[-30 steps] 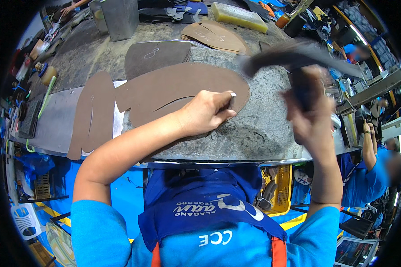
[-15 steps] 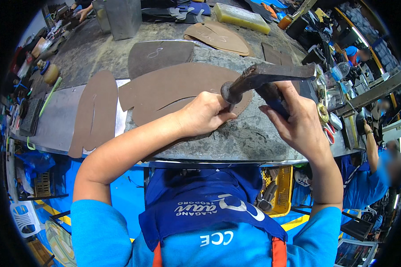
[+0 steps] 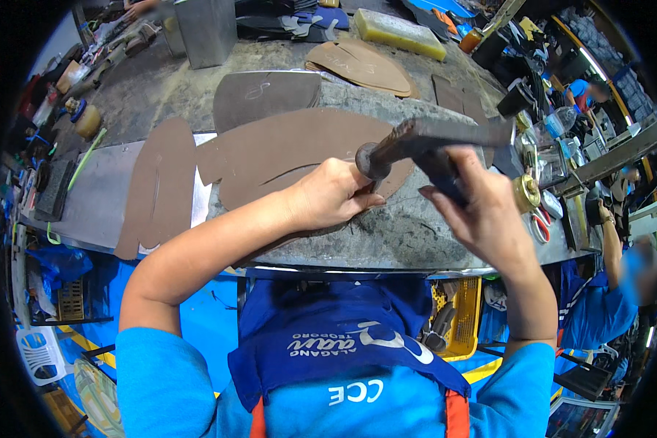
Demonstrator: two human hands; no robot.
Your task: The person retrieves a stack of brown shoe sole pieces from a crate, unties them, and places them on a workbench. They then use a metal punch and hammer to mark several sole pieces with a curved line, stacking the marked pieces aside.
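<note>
My right hand (image 3: 489, 212) grips the handle of a hammer (image 3: 445, 139) with a dark, worn metal head. The hammer's round face is over the fingertips of my left hand (image 3: 334, 191). Those fingers are pinched round a short, upright metal tool, mostly hidden under the hammer head. Beneath my left hand lies a large brown leather-like piece (image 3: 299, 139) with a curved slit. Its right end reaches a grey, scuffed slab (image 3: 423, 233). To the left rests a narrower brown piece (image 3: 157, 182), also slit along its length.
Dark cut pieces (image 3: 266, 98) are stacked behind, with tan pieces (image 3: 361, 66) and a pale yellow block (image 3: 400, 34) farther back. Red-handled scissors (image 3: 540, 225) and a brass-coloured round object (image 3: 527, 193) lie to the right. A jar (image 3: 87, 120) stands far left. A co-worker (image 3: 613, 292) is at right.
The hammer has shifted slightly left and its head is blurred by motion. My right hand has tilted with it. My left hand stays nearly in place on the brown piece.
</note>
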